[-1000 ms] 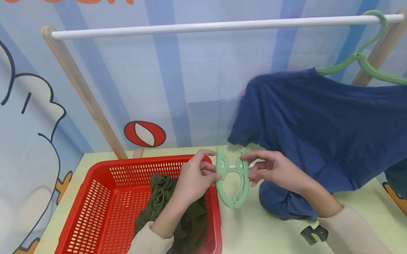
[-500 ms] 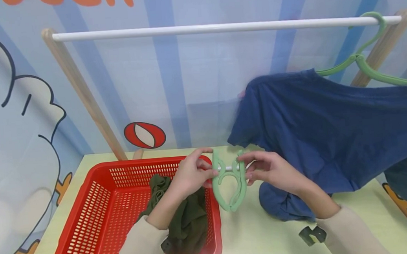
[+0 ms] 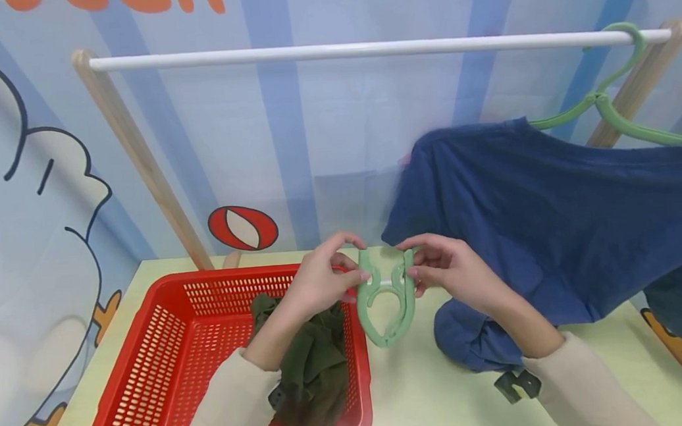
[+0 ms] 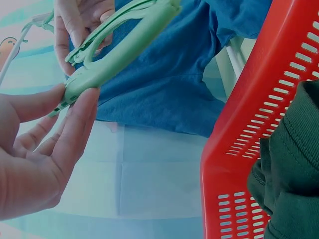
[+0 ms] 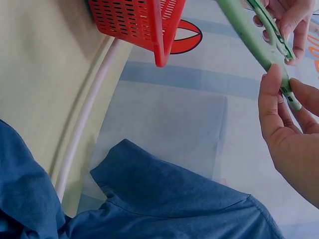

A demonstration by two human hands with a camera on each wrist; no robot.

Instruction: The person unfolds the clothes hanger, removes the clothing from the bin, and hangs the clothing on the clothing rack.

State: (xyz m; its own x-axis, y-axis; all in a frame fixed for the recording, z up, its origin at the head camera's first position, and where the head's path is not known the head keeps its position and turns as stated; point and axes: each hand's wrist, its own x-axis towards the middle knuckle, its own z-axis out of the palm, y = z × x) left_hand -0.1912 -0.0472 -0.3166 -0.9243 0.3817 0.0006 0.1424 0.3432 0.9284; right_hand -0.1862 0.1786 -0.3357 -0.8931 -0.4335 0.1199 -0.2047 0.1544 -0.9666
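A light green folding hanger (image 3: 408, 307) is held up between both hands, its two arms folded into a narrow U with the joined end downward. My left hand (image 3: 320, 277) pinches the left arm's tip between thumb and fingers. On the other side my right hand (image 3: 454, 271) pinches the right arm near its upper end. In the left wrist view the hanger (image 4: 127, 52) runs up from the left fingertips, the right hand behind it. The right wrist view shows the hanger (image 5: 249, 35) slanting down into the right hand's grip.
A red perforated basket (image 3: 157, 305) holds a dark green garment (image 3: 313, 373) beneath the left forearm. At the right a navy shirt (image 3: 507, 208) hangs on another green hanger (image 3: 638, 127) from the white rail (image 3: 330, 51). Wooden posts (image 3: 141, 154) carry the rail.
Both hands have shifted upward along the hanger's arms, with index fingers now nearer the tips. The hanger has moved slightly left, then a little back, and remains folded.
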